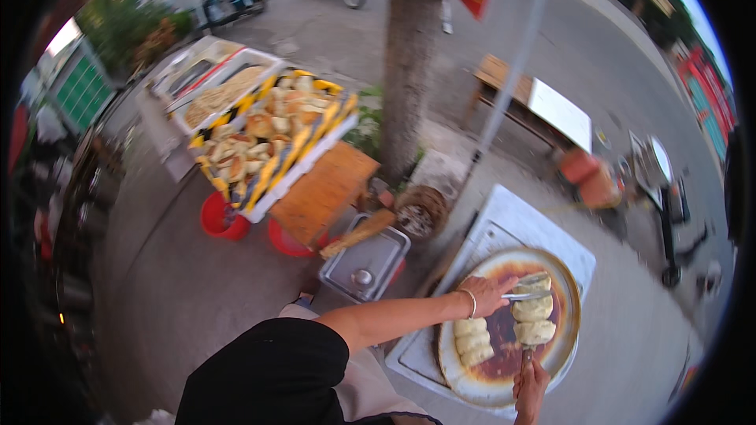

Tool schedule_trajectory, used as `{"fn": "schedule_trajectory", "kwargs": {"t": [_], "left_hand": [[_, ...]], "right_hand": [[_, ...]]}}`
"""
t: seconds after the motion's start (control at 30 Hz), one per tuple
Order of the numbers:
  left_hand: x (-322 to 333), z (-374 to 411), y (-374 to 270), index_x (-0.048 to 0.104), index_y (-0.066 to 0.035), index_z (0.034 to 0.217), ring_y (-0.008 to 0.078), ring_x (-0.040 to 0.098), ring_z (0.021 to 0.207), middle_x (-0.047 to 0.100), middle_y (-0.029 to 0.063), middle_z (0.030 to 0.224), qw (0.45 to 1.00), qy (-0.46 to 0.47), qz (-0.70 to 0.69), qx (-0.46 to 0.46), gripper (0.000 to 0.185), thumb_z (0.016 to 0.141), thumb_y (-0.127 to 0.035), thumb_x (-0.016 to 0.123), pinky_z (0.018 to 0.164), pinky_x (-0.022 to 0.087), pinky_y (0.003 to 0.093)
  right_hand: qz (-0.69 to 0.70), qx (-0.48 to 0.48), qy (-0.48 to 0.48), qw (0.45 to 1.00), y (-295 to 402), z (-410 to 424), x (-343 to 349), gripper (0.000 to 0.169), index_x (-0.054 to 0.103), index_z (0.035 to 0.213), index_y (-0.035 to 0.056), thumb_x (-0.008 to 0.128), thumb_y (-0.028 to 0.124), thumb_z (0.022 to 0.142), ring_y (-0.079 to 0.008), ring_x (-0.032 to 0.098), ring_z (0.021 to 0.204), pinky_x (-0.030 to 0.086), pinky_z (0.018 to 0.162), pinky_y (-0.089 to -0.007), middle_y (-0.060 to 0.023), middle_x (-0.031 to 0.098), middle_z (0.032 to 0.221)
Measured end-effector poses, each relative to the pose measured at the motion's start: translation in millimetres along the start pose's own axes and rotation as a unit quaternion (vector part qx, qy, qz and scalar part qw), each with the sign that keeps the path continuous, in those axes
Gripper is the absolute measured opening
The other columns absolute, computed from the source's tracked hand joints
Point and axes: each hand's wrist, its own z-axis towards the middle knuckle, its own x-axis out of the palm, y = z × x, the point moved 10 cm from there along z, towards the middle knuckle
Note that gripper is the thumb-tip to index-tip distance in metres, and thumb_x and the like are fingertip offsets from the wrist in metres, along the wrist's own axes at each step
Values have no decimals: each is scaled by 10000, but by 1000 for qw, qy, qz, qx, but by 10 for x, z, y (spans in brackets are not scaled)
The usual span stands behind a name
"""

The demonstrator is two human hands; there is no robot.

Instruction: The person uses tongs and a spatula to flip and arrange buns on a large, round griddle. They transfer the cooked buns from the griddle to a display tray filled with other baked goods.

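My left hand [487, 296] reaches across a large round griddle pan [502, 392] with a browned, oily bottom. It grips metal tongs [534, 295], whose two arms lie about a pale dough roll at the far end of a row. My right hand [531, 381], at the pan's near right, is closed around the wooden handle of a utensil [527, 357]. The utensil's head is hidden under the nearest roll [534, 332] of that row. On the pan's left side, another row of pale dough rolls [473, 342] lies side by side. A bracelet circles my left wrist.
The pan rests on a white metal stove top [502, 206]. Left of it are a lidded steel tray [378, 257], a wooden board [331, 189] and a yellow-black box of baked buns [242, 200]. A tree trunk [407, 71] and a pole [502, 100] stand beyond.
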Motion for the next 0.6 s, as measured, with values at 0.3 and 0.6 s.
{"fn": "schedule_trajectory", "kwargs": {"t": [0.3, 0.6], "left_hand": [[-2048, -1558, 2156, 319, -196, 1477, 353, 654, 837, 650, 181, 951, 981, -152, 17, -122, 581, 962, -391, 504, 741, 513, 456], [-3799, -2928, 4518, 282, -142, 1469, 364, 660, 848, 651, 200, 1005, 951, -178, 66, -245, 567, 986, -378, 463, 709, 507, 480]], "right_hand": [[-30, -56, 152, 986, 1455, 193, 2750, 313, 616, 834, 39, 502, 281, 998, -47, 385, 382, 271, 342, -216, 18, 464, 532], [-46, -36, 291, 955, 2545, 371, 5857, 271, 640, 1062, 16, 503, 240, 1001, -38, 388, 413, 293, 380, -205, 21, 494, 587]]}}
